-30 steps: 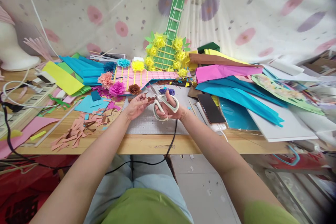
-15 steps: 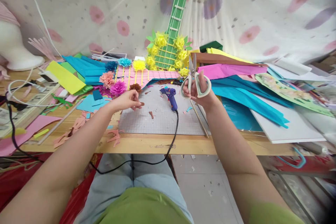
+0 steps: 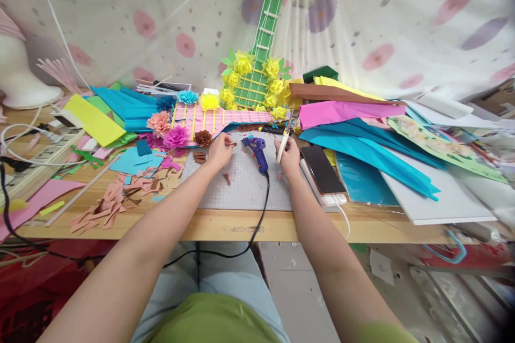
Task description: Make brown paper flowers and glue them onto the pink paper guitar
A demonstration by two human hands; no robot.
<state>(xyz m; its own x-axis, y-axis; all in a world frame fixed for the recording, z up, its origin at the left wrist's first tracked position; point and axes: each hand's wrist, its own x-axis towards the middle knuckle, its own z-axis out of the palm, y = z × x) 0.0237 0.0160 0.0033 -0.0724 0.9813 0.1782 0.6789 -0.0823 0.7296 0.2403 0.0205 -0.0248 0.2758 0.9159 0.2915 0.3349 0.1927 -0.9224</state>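
The left hand [image 3: 220, 151] is pinching a brown piece [image 3: 234, 144] in a narrow grip; the right hand [image 3: 288, 154] is holding scissors [image 3: 282, 146], both inward of the surface's [image 3: 229, 222] front edge. Flowers [image 3: 176, 138] are already adorning the pink panel [image 3: 237, 117]; brown scraps [image 3: 199, 157] are lying loose.

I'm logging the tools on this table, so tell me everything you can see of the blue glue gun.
The glue gun is deep blue and looks like plastic, with a rounded back end and a short handle. It lies on the grey gridded mat, nose to the left, handle slanting toward the front edge of the table. A black cord leaves the handle's end and runs over that edge. It sits between the left hand and right hand, touching neither. Whether it is hot is unclear.
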